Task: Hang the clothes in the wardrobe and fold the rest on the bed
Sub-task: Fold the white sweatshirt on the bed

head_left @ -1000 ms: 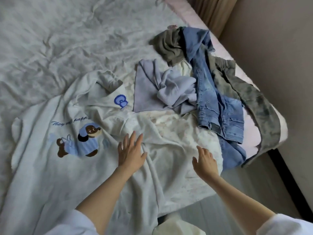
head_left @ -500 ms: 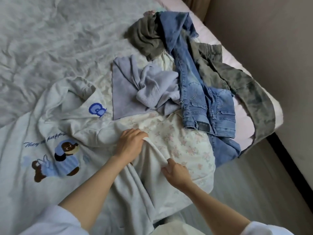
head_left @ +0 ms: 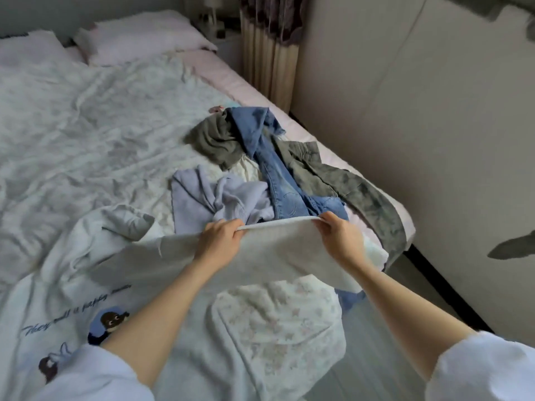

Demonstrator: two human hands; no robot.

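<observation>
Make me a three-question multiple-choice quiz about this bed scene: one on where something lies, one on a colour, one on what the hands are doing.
1. Where do the jeans lie?
A. On the pillows
B. Near the bed's right edge
C. On the floor

2. What colour is the crumpled knit top beyond the hands?
A. Lavender
B. Red
C. Black

3. What are the hands doing?
A. Resting flat
B. Hanging idle
C. Gripping a white garment's edge

Answers: 1 B, they sprawl beside the grey trousers. 2 A, pale purple. 3 C, left hand and right hand lift the white garment.
</observation>
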